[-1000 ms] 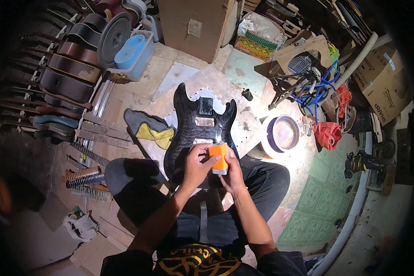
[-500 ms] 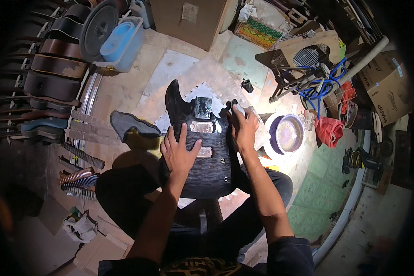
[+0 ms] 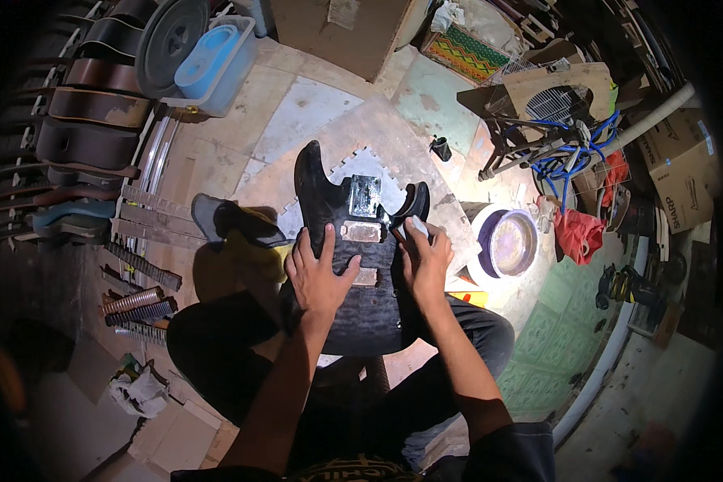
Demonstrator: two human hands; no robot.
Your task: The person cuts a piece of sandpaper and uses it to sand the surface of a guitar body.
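Cluttered workshop floor, dark glossy guitar body (image 3: pixel 353 265), hollow cutouts

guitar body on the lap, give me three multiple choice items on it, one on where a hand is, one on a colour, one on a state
1. Where does the left hand rest?
A. flat on the guitar body
B. on the purple basin
C. on the blue tub

2. What colour is the guitar body?
A. bright red
B. black
C. white

3. What is the state of the right hand?
A. lifted clear of the guitar
B. pressing a small pale pad on the body's right edge
C. holding a hammer

Answers: 1 A, the left palm lies spread on the body's face beside the pickup cavities. 2 B, the quilted top looks dark black all over. 3 B, the right fingers curl over the pale pad at the right horn, touching the body.
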